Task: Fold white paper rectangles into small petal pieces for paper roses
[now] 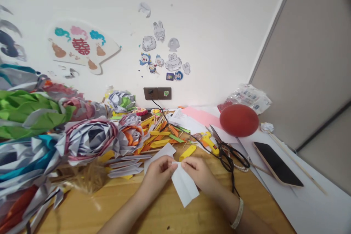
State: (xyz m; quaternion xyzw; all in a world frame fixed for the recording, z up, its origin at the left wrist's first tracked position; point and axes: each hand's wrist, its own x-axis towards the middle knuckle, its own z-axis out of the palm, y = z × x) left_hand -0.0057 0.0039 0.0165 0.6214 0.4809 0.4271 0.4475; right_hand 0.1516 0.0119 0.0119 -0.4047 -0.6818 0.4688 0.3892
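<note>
Head: white paper piece (pixel 184 186), creased lengthwise, pinched atop.

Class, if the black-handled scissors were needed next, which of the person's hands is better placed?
Probably the right hand: the black-handled scissors lie to its right, farther from the left hand. Both hands pinch the creased white paper, so the right would release first.

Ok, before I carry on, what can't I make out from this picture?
All in the head view:
- Upper end of the held paper: covered by the fingers of the left hand and right hand.
- Green paper flower: cut off by the left edge.
- Lower part of the plastic packet: behind the red oval object.
- Marks on the back white sheet: too small to read.
</note>
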